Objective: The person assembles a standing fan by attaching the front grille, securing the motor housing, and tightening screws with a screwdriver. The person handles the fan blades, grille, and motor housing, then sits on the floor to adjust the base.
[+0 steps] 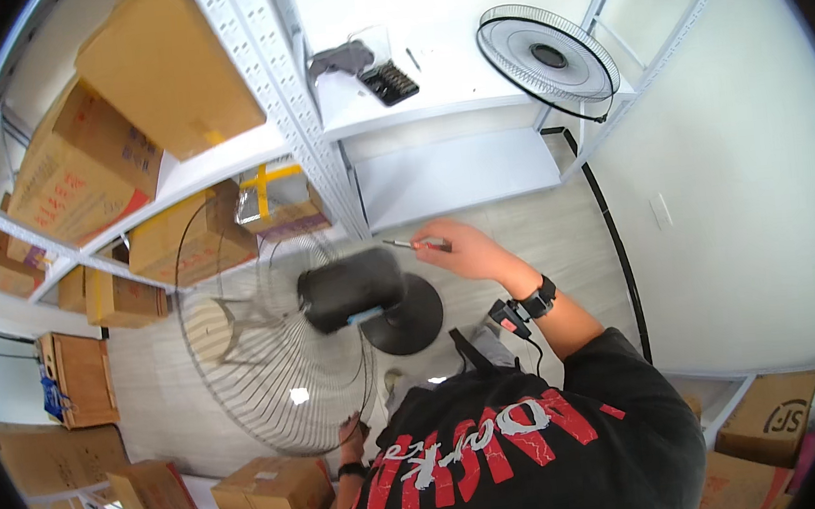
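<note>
A standing fan with a black motor housing rises from a round black base on the floor in front of me. Its large rear wire guard faces left, and a pale blade part shows blurred through the wires. My right hand is closed around a thin screwdriver, its tip pointing left just above the housing. Down at the guard's near rim, my left hand grips the wire edge, its fingers partly hidden by the wires.
On the white shelf ahead rest a second round fan guard, a black bit case and a grey tool-like object. Cardboard boxes fill the left racks; more boxes stand behind left. Black cable trunking runs along the right wall.
</note>
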A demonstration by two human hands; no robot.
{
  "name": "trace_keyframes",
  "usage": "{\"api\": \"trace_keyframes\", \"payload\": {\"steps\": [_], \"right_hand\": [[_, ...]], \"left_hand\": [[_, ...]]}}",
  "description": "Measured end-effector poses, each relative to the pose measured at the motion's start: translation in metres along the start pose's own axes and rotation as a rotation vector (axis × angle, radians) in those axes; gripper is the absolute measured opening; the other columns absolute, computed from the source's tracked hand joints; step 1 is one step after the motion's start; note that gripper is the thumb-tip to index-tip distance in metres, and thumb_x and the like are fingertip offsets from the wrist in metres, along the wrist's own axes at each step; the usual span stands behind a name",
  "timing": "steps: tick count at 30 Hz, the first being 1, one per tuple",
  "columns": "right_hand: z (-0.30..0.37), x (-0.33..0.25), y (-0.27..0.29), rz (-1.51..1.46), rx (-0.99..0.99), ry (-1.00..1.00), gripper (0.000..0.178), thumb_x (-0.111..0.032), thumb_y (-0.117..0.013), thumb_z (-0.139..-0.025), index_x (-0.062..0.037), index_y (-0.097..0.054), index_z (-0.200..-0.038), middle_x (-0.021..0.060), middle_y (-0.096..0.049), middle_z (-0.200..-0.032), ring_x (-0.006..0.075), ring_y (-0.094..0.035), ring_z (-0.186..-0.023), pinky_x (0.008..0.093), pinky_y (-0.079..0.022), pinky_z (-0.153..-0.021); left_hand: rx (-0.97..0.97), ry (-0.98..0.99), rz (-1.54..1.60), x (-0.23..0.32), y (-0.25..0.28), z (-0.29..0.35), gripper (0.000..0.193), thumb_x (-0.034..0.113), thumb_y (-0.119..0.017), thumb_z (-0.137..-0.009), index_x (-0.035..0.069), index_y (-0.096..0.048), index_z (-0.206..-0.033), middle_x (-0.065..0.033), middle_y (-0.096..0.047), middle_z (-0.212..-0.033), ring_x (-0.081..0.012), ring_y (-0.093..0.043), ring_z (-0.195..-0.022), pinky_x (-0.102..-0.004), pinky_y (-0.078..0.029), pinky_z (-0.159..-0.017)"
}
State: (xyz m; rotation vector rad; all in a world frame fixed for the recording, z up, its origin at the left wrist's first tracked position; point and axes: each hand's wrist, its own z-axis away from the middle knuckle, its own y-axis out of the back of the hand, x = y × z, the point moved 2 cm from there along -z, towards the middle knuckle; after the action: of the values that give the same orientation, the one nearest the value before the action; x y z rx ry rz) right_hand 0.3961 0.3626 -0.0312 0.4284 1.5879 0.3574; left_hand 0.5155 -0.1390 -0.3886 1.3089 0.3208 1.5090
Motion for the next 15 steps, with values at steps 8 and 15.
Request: {"api": "trace_keyframes", "payload": {"steps": [8, 15], "right_hand": [[0.06, 0.123, 0.157, -0.169, 0.172, -0.081, 0.028, -0.028, -0.068, -0.091, -0.0057, -0.067, -0.108, 0.0081, -0.066, -0.095, 0.0191, -0.06, -0.082, 0.0317, -0.049, -0.073], [0.124, 0.169, 0.298, -0.138, 0.273, -0.362, 0.027, -0.026, -0.067, -0.092, -0.0031, -0.067, -0.108, 0.0004, -0.061, -0.084, 0.0083, -0.051, -0.073, 0.0246, -0.044, -0.067]], "left_hand": [[-0.009, -0.454, -0.099, 0.068, -0.084, -0.012, 0.031, 0.018, -0.053, -0.093, 0.003, -0.062, -0.119, -0.0238, -0.065, -0.08, -0.032, -0.066, -0.069, -0.0376, -0.053, -0.062], [0.065, 0.26, 0.625, 0.227, -0.112, -0.17, 0.024, 0.02, -0.066, -0.086, -0.002, -0.059, -0.08, -0.0101, -0.062, -0.069, -0.0195, -0.061, -0.059, -0.0354, -0.051, -0.049]]}}
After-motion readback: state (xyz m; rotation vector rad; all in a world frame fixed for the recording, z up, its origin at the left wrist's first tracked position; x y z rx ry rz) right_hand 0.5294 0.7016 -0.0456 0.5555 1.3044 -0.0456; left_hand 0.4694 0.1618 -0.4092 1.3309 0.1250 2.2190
